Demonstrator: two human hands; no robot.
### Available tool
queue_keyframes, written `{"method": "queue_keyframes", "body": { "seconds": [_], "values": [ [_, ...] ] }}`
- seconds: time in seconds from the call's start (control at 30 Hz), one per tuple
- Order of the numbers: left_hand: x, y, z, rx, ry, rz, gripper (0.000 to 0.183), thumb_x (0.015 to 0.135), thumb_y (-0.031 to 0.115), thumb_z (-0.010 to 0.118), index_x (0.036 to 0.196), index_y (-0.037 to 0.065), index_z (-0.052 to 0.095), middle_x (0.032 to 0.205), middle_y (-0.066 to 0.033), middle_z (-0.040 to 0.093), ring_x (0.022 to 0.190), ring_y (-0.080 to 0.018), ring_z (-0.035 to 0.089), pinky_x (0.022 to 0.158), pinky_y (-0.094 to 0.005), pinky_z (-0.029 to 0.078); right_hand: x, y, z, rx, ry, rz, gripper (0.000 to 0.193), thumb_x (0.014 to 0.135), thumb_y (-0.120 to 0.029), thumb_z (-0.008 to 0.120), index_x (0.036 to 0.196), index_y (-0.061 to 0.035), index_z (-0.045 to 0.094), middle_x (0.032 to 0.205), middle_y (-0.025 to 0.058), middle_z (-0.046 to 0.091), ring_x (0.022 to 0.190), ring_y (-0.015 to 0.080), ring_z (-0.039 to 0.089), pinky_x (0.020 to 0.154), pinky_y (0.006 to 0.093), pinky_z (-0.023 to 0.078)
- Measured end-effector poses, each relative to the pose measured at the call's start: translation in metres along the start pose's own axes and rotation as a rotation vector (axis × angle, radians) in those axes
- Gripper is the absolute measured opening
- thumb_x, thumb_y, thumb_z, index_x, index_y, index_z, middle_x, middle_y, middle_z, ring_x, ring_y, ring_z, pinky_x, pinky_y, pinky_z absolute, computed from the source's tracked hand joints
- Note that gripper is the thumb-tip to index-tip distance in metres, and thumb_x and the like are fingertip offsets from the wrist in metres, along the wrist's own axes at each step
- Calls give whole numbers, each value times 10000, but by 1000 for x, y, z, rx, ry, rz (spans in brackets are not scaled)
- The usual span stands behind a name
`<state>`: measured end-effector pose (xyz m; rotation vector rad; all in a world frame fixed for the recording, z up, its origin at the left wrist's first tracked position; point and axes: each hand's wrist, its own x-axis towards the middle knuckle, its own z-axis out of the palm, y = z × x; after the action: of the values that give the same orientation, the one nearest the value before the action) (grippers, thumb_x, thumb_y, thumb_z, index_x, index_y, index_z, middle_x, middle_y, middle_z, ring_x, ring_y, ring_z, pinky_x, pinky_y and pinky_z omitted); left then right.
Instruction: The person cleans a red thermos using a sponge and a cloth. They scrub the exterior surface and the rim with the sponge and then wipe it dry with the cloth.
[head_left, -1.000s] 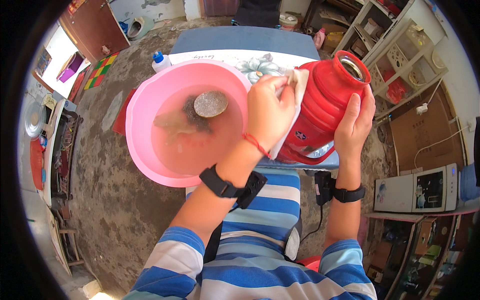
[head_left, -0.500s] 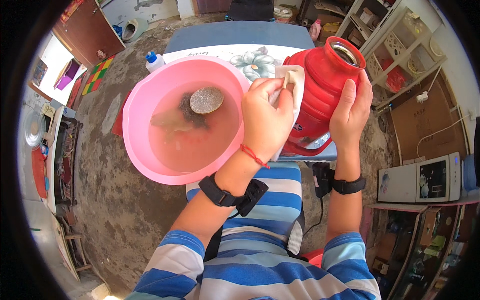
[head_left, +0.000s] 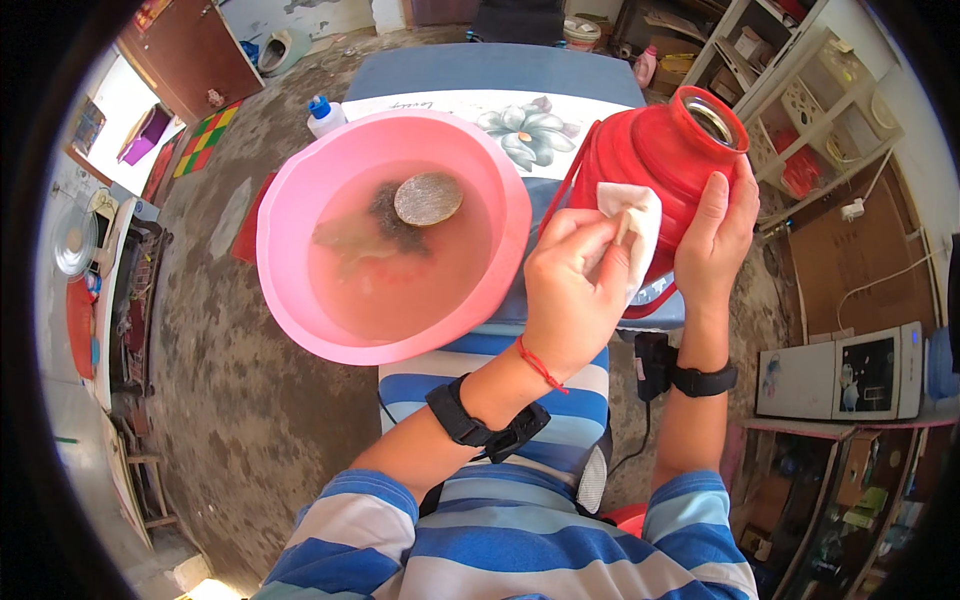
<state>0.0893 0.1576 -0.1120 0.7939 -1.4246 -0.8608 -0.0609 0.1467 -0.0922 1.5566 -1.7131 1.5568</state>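
Observation:
A red thermos flask (head_left: 640, 155) leans on the table at the right, its open metal-lined mouth tipped up and away to the right. My right hand (head_left: 715, 235) is wrapped against its right side, thumb and fingers pressed on the red shell. Pinched in my left hand (head_left: 580, 285) is a white cloth (head_left: 632, 215), which touches the flask's near left side. Left of my left hand stands a pink basin (head_left: 290, 300) of cloudy water. A round metal lid-like disc (head_left: 428, 199) and a dark scouring pad (head_left: 385, 210) sit in the basin.
Beneath the basin and flask is a blue-grey table (head_left: 430, 75) with a white floral cover (head_left: 460, 100). A white bottle with a blue cap (head_left: 325, 118) stands behind the basin. At the right are a shelf rack (head_left: 830, 120) and a white cabinet appliance (head_left: 838, 370).
My left hand has moved the cloth lower and nearer on the flask. The flask tilts more to the right, and the whole view has shifted slightly.

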Motion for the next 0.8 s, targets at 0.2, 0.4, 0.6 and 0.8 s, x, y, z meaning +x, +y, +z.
{"method": "queue_keyframes", "body": {
  "seconds": [0.2, 0.4, 0.6, 0.8],
  "values": [
    [27, -11, -18, 224, -107, 407, 257, 755, -89, 640, 982, 22, 683, 900, -92, 592, 822, -287, 615, 692, -358, 519, -1, 1, -1, 15, -3, -1, 414, 991, -232, 478, 1296, 47, 512, 1221, 206, 579, 1136, 346, 524, 1007, 411, 378],
    [41, -9, -25, 356, -183, 551, 304, 710, -135, 626, 949, 45, 681, 917, -93, 622, 831, -279, 633, 728, -368, 524, 1, 2, 0, 23, 18, -31, 412, 985, -231, 492, 1299, 35, 519, 1237, 193, 581, 1137, 344, 522, 1009, 411, 373],
    [43, -8, -27, 438, -200, 579, 312, 696, -137, 631, 938, 52, 686, 908, -82, 619, 830, -280, 626, 726, -372, 520, 0, 4, 3, 9, 31, -58, 406, 973, -235, 512, 1286, 23, 531, 1228, 185, 585, 1131, 346, 527, 998, 417, 380],
    [57, -20, -35, 554, -132, 651, 265, 712, -58, 659, 919, 104, 689, 899, -29, 602, 806, -244, 599, 659, -358, 523, -1, 5, 5, -11, 41, -46, 431, 968, -280, 520, 1306, -13, 524, 1224, 167, 581, 1125, 341, 533, 976, 422, 382]
  ]
}}
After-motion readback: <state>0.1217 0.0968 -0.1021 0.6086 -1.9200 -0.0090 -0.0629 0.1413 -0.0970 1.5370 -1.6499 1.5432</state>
